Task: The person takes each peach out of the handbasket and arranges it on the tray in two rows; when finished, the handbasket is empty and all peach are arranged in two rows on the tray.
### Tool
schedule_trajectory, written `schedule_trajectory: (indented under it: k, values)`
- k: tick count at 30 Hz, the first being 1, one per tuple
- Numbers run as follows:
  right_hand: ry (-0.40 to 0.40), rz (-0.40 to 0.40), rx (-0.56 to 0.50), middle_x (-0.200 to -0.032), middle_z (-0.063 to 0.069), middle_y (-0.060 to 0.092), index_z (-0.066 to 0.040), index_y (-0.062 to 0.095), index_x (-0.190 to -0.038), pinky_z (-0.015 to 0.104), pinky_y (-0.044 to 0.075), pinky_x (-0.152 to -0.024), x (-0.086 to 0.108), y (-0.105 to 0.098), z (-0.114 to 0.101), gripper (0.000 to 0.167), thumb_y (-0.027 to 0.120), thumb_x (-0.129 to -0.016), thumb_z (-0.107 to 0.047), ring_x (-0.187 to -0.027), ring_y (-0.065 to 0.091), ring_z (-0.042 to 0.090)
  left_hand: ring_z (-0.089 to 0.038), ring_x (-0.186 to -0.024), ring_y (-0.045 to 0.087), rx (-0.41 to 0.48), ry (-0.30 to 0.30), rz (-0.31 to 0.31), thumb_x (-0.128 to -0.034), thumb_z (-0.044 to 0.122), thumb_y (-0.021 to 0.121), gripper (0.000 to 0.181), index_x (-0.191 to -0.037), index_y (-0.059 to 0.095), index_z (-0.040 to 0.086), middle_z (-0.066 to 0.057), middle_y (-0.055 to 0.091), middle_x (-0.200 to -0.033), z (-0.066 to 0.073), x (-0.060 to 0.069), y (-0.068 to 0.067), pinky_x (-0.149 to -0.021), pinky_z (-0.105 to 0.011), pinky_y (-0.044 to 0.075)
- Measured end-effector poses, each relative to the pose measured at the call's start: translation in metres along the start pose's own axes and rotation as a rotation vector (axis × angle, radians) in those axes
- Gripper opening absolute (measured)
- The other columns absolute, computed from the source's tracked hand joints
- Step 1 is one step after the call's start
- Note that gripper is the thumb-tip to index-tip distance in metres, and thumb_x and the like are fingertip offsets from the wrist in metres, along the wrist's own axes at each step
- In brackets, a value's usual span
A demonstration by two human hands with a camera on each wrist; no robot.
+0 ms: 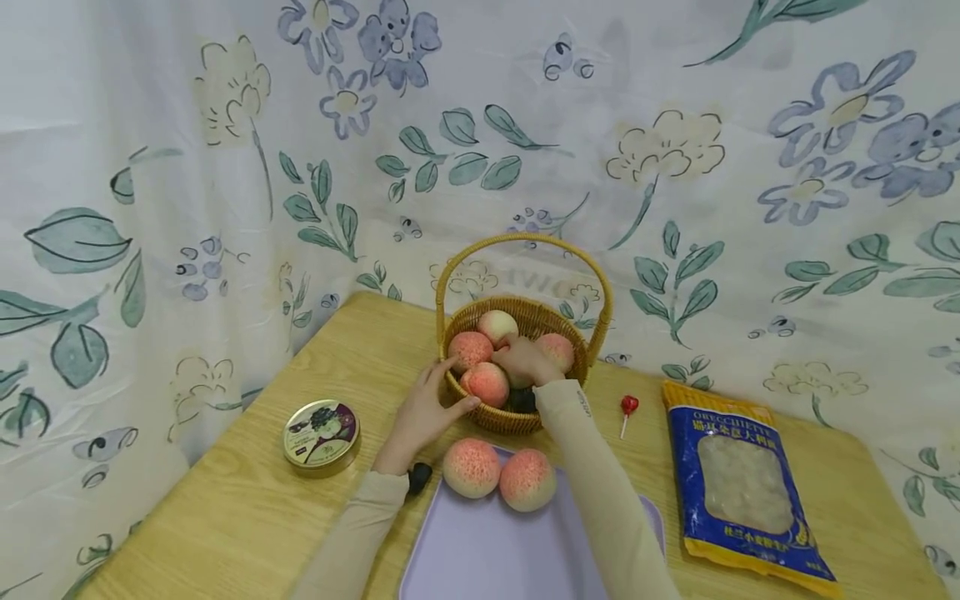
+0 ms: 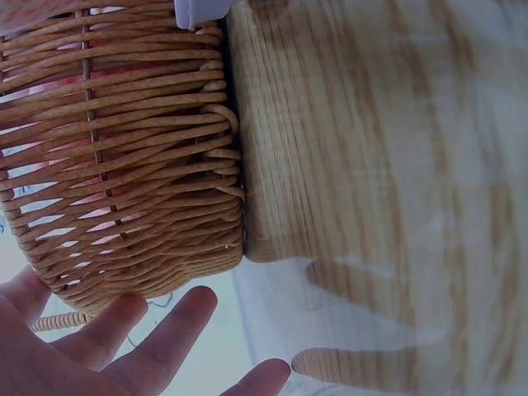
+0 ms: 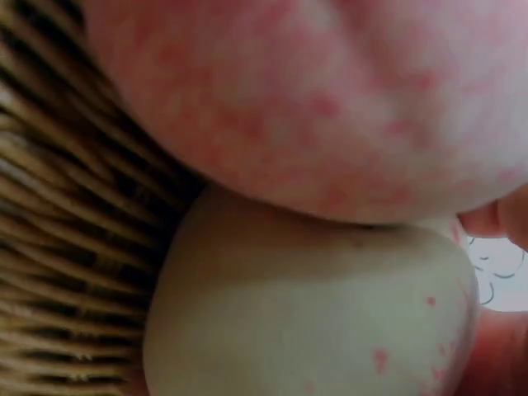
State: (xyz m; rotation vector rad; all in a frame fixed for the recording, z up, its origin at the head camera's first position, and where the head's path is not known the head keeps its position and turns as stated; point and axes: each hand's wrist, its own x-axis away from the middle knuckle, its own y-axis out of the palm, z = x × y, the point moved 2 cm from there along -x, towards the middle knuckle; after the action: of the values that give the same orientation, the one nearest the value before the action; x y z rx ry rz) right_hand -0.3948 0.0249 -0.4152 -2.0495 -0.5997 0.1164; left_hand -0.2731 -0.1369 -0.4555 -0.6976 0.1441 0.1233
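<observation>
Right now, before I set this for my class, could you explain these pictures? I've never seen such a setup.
There is no robot, just a person working bare-handed. The wide picture comes from a camera worn on the head, looking down; the other two come from one on each wrist. On the pale wooden table are a tan wicker basket of pink-and-cream peaches, a round gold tin, a white-stemmed red lollipop, a blue-and-yellow plastic pasta bag, and a lilac rectangular tray with two more peaches. The left hand touches the basket's side. The right hand reaches inside and seems to grip a pale, red-speckled peach.
</observation>
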Motion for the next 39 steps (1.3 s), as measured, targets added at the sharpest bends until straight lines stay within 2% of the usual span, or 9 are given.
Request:
schedule_trajectory:
  k: [5, 7, 11, 16, 20, 25, 32, 36, 39]
  values:
    - [0.043, 0.065, -0.111, -0.109, 0.011, 0.065, -0.011, 0.063, -0.116, 0.035, 0.049, -0.080, 0.002, -0.002, 0.006, 0.036, 0.060, -0.088, -0.034, -0.091, 0.060, 0.023, -0.049, -0.135, 0.040, -0.003, 0.003, -0.002, -0.0818, 0.054, 0.071, 0.080, -0.147, 0.039, 0.021, -0.023, 0.033, -0.153, 0.002, -0.001, 0.000, -0.101, -0.066, 0.040]
    - [0.030, 0.101, -0.150, -0.112, 0.010, 0.065, -0.011, 0.063, -0.118, 0.036, 0.050, -0.080, 0.002, -0.003, 0.008, 0.039, 0.063, -0.084, -0.031, -0.092, 0.061, 0.023, -0.049, -0.134, 0.039, -0.007, -0.003, -0.009, -0.0814, 0.055, 0.071, 0.081, -0.148, 0.039, 0.021, -0.024, 0.032, -0.154, 0.002, -0.001, 0.000, -0.101, -0.066, 0.039]
    - [-0.046, 0.156, -0.123, -0.113, 0.011, 0.063, -0.011, 0.065, -0.113, 0.034, 0.049, -0.077, 0.006, -0.011, 0.003, 0.035, 0.063, -0.080, -0.023, -0.093, 0.057, 0.023, -0.050, -0.135, 0.039, -0.008, -0.012, -0.019, -0.0805, 0.057, 0.071, 0.084, -0.148, 0.038, 0.020, -0.024, 0.030, -0.154, 0.004, -0.001, 0.001, -0.102, -0.065, 0.039]
    - [-0.092, 0.161, -0.092, -0.116, 0.013, 0.055, -0.011, 0.062, -0.111, 0.036, 0.046, -0.078, 0.024, -0.033, -0.009, 0.032, 0.064, -0.080, -0.021, -0.095, 0.052, 0.025, -0.050, -0.135, 0.038, -0.009, -0.019, -0.025, -0.0807, 0.057, 0.070, 0.085, -0.149, 0.036, 0.020, -0.023, 0.030, -0.155, 0.005, -0.002, 0.002, -0.103, -0.065, 0.038]
    - [-0.148, 0.206, -0.073, -0.122, 0.013, 0.052, -0.011, 0.061, -0.111, 0.038, 0.047, -0.085, 0.045, -0.047, -0.009, 0.032, 0.068, -0.081, -0.020, -0.099, 0.053, 0.026, -0.050, -0.135, 0.037, -0.014, -0.033, -0.044, -0.0811, 0.058, 0.069, 0.086, -0.150, 0.034, 0.021, -0.023, 0.028, -0.156, 0.004, -0.002, 0.003, -0.102, -0.066, 0.039]
    - [-0.230, 0.295, -0.041, -0.123, 0.012, 0.051, -0.012, 0.061, -0.110, 0.039, 0.050, -0.082, 0.083, -0.057, -0.005, 0.031, 0.070, -0.081, -0.016, -0.101, 0.053, 0.027, -0.051, -0.136, 0.036, -0.018, -0.032, -0.064, -0.0819, 0.059, 0.068, 0.088, -0.151, 0.031, 0.020, -0.024, 0.025, -0.156, 0.003, -0.003, 0.002, -0.103, -0.067, 0.037]
    - [-0.343, 0.374, -0.094, -0.118, 0.014, 0.053, -0.007, 0.062, -0.105, 0.042, 0.049, -0.091, 0.133, -0.045, 0.005, 0.032, 0.074, -0.076, -0.005, -0.111, 0.051, 0.030, -0.051, -0.137, 0.033, -0.029, -0.023, -0.083, -0.0827, 0.058, 0.067, 0.089, -0.152, 0.029, 0.018, -0.025, 0.023, -0.157, -0.001, -0.002, -0.002, -0.104, -0.067, 0.035]
    - [-0.391, 0.444, -0.055, -0.118, 0.015, 0.053, -0.006, 0.062, -0.104, 0.046, 0.047, -0.097, 0.157, -0.038, 0.011, 0.036, 0.077, -0.071, -0.002, -0.115, 0.051, 0.032, -0.050, -0.138, 0.033, -0.027, -0.029, -0.092, -0.0834, 0.057, 0.067, 0.089, -0.152, 0.028, 0.018, -0.024, 0.023, -0.157, 0.001, -0.002, -0.002, -0.104, -0.068, 0.035]
    - [-0.404, 0.501, -0.005, -0.118, 0.016, 0.054, -0.007, 0.062, -0.101, 0.048, 0.049, -0.095, 0.177, -0.031, 0.020, 0.038, 0.080, -0.068, -0.003, -0.115, 0.051, 0.033, -0.049, -0.139, 0.032, -0.015, -0.028, -0.100, -0.0836, 0.058, 0.066, 0.090, -0.153, 0.027, 0.016, -0.024, 0.022, -0.158, 0.004, -0.004, 0.000, -0.105, -0.067, 0.034]
